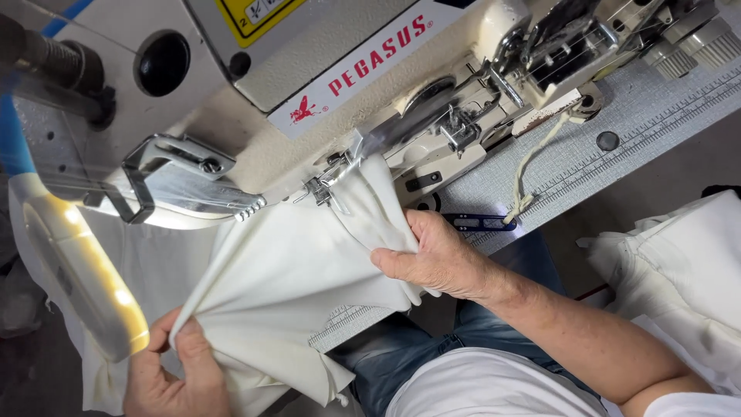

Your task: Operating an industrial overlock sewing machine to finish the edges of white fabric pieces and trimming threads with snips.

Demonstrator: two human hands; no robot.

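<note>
A piece of cream-white fabric is stretched under the presser foot of a cream industrial sewing machine. My right hand grips the fabric's edge just beside the foot, fingers closed on the fold. My left hand pinches a bunched corner of the same fabric at the lower left and pulls it taut. The cloth fans out between my two hands and the foot.
A lit lamp bar hangs at the left, close to my left hand. Blue thread snips lie on the grey table, tied to a cord. A pile of white fabric sits at the right. My lap is below.
</note>
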